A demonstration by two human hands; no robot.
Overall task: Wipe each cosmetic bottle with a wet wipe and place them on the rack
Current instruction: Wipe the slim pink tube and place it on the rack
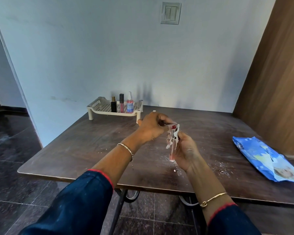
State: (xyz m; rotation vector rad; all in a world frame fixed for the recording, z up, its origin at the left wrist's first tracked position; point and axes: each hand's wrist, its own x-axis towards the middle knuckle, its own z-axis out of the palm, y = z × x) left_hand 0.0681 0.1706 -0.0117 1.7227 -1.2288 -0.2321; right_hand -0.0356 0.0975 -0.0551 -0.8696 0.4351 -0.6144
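A slim pink lip-gloss tube [172,152] stands upright above the table's middle. My left hand [152,127] pinches its dark top end from above. My right hand [185,150] grips its body, with a crumpled white wet wipe [175,135] pressed around the upper part. At the back of the table sits a cream perforated rack [98,107]. On the rack stand a black perfume bottle [113,105], a pink gloss tube with a black cap [121,103] and a pink spray bottle [129,103].
A blue wet-wipe pack [268,160] lies at the table's right side. White crumbs [217,168] are scattered on the brown table [75,150] near my hands. A wooden panel [275,82] rises at the right and a pale wall stands behind the rack.
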